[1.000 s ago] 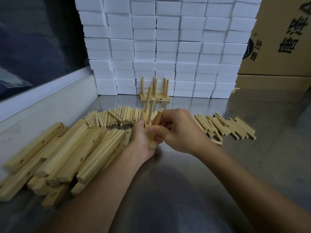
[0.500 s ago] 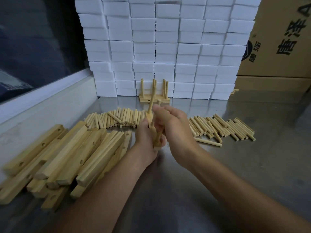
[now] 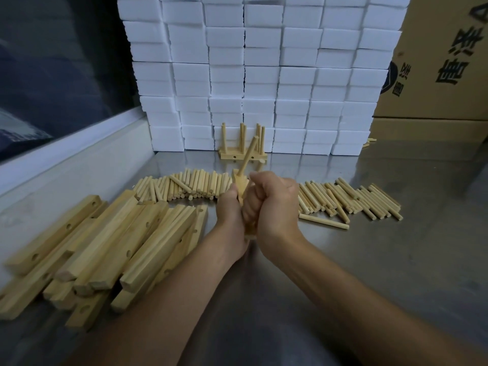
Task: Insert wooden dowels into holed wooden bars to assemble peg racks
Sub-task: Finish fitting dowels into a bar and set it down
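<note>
My left hand grips a holed wooden bar held nearly upright at the middle of the table. One dowel sticks up from the bar's top end, tilted to the right. My right hand is curled into a fist against the bar's right side, around a dowel that is mostly hidden by the fingers. A pile of bare holed bars lies to the left. Loose dowels lie in a row behind my hands and in a heap to the right. A finished peg rack stands at the back.
A wall of stacked white foam blocks closes off the back of the steel table. A cardboard box stands at the back right. A white ledge runs along the left edge. One stray dowel lies right of my hands.
My right hand has dropped from the bar's upper end to its lower part and closed into a fist. The bar now shows one dowel standing free instead of several.
</note>
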